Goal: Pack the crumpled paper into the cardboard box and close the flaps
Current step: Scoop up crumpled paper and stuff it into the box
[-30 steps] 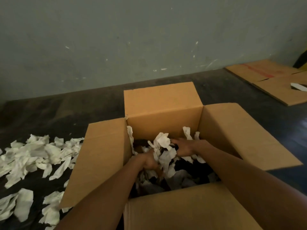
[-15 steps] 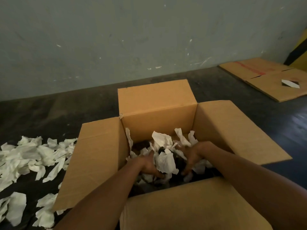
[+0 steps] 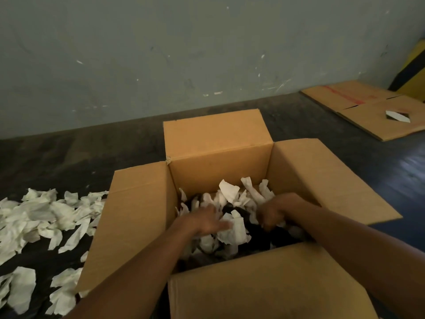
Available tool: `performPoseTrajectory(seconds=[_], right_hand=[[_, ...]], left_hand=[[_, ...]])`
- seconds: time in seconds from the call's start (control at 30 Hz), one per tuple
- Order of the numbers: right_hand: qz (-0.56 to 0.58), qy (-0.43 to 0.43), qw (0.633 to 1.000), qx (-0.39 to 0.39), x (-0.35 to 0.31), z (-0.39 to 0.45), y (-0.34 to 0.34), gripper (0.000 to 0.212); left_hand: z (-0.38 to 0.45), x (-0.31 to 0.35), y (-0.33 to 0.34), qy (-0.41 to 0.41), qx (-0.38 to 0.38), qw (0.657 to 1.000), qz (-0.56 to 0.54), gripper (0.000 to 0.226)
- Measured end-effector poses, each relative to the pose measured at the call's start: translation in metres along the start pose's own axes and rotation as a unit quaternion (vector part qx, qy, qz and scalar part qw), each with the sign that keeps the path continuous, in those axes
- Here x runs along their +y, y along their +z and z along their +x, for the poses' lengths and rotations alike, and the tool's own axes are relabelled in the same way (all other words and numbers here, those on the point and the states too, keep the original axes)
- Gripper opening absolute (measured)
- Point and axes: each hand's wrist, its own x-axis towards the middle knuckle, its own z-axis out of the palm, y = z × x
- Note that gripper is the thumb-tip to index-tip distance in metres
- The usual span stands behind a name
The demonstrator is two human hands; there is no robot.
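Note:
A brown cardboard box [image 3: 213, 139] stands on the dark floor with all its flaps spread open. Crumpled white paper [image 3: 232, 192] lies inside it over something dark. Both my hands are down in the box. My left hand [image 3: 204, 221] rests flat on the paper with fingers spread. My right hand [image 3: 273, 210] is curled with fingers bent down into the paper; what it grips is hidden. A loose pile of crumpled paper [image 3: 43, 215] lies on the floor left of the box.
A grey-green wall [image 3: 184, 54] runs close behind the box. Flattened cardboard sheets [image 3: 368, 111] lie on the floor at the far right, with a small white scrap [image 3: 397, 116] on them. A yellow and black object [image 3: 414, 67] stands in the right corner.
My hands have drawn apart inside the box, the left one flattening onto the paper. The paper has shifted under them. The view has drifted slightly right.

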Motion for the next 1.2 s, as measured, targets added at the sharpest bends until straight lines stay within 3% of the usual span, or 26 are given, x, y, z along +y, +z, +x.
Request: performPoseTrajectory(seconds=[0.07, 0.17, 0.27, 0.33, 0.4, 0.47, 0.53, 0.63, 0.77, 0.87, 0.97, 1.03, 1.1, 1.2], right_hand=[[0.021, 0.019, 0.998, -0.047, -0.002, 0.005, 0.014, 0.055], [0.051, -0.001, 0.998, -0.024, -0.001, -0.012, 0.002, 0.054], [0.05, -0.005, 0.996, 0.069, -0.001, -0.026, -0.025, 0.045], [0.118, -0.061, 0.977, 0.164, -0.004, -0.023, -0.036, 0.049], [0.204, -0.145, 0.951, 0.181, -0.015, -0.016, -0.037, 0.059], [0.144, -0.159, 0.966, 0.145, -0.03, 0.006, -0.028, 0.061], [0.025, -0.115, 0.986, 0.12, -0.042, 0.031, -0.014, 0.058], [-0.009, -0.086, 0.988, 0.125, -0.049, 0.049, -0.007, 0.058], [0.176, -0.149, 0.961, 0.153, -0.036, 0.016, -0.025, 0.061], [0.171, -0.099, 0.963, 0.185, -0.013, -0.002, -0.028, 0.068], [0.062, -0.01, 0.986, 0.152, 0.004, 0.007, -0.009, 0.078], [0.079, 0.041, 0.992, 0.086, 0.01, 0.011, 0.006, 0.082], [0.107, 0.055, 0.993, 0.004, 0.01, 0.013, 0.017, 0.066], [0.04, 0.067, 0.996, -0.047, 0.005, 0.014, 0.02, 0.054]], left_hand=[[0.007, -0.003, 0.032, -0.03, -0.041, 0.998, 0.042, 0.103], [0.018, -0.003, 0.038, -0.048, -0.051, 0.996, 0.056, 0.104], [0.01, 0.003, 0.01, -0.014, -0.037, 0.996, 0.084, 0.097], [0.005, 0.003, -0.004, -0.017, -0.015, 0.997, 0.078, 0.111], [0.007, -0.002, -0.002, -0.038, -0.006, 0.998, 0.056, 0.128], [0.012, -0.008, 0.014, -0.061, -0.033, 0.996, 0.048, 0.138], [0.018, -0.016, 0.034, -0.094, -0.081, 0.99, 0.061, 0.148], [0.019, -0.017, 0.043, -0.14, -0.099, 0.983, 0.063, 0.141], [0.011, -0.012, 0.014, -0.065, -0.061, 0.992, 0.09, 0.115], [0.005, -0.013, -0.001, -0.044, -0.016, 0.996, 0.082, 0.124], [0.009, -0.012, 0.01, -0.03, -0.015, 0.997, 0.074, 0.13], [0.015, -0.013, 0.027, -0.043, -0.066, 0.996, 0.043, 0.136], [0.021, -0.015, 0.042, -0.065, -0.103, 0.993, 0.01, 0.145], [0.029, -0.016, 0.044, -0.076, -0.125, 0.989, 0.004, 0.15]])
